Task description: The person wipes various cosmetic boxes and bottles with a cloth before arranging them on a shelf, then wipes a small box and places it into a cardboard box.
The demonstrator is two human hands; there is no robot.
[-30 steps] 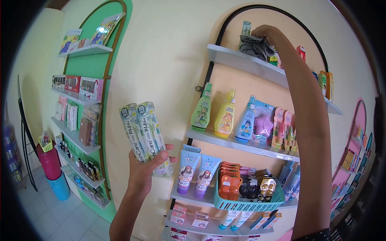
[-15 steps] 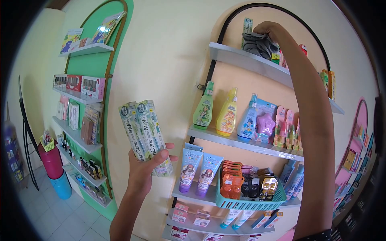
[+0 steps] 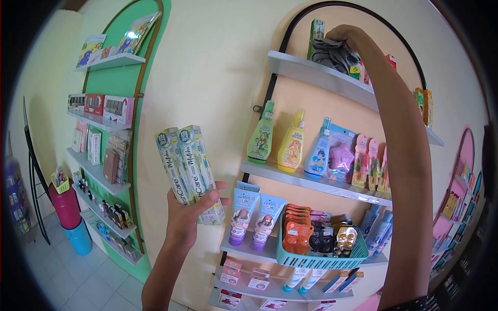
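Note:
My left hand [image 3: 188, 217] is closed around two toothpaste boxes [image 3: 185, 163] held side by side, green and white and marked "Matcha". They are tilted slightly, in front of the bare wall. High up, my right hand [image 3: 346, 33] grips a crumpled grey cloth [image 3: 334, 56] at the top shelf [image 3: 295, 66]. An upright green box [image 3: 316, 37] stands just left of the cloth. Other small packages behind the cloth and my forearm are partly hidden.
Green [image 3: 261, 136], yellow [image 3: 291, 142] and blue bottles [image 3: 317, 150] line the shelf below. Lower are purple-capped tubes [image 3: 267, 223] and a teal basket [image 3: 321, 259] of packaged items. Green-backed shelves [image 3: 114, 63] stand left, beside a blue bin [image 3: 79, 239].
The view has shifted slightly, with the shelves a little further left and up. Both hands keep their holds, and the cloth's folds have changed a little.

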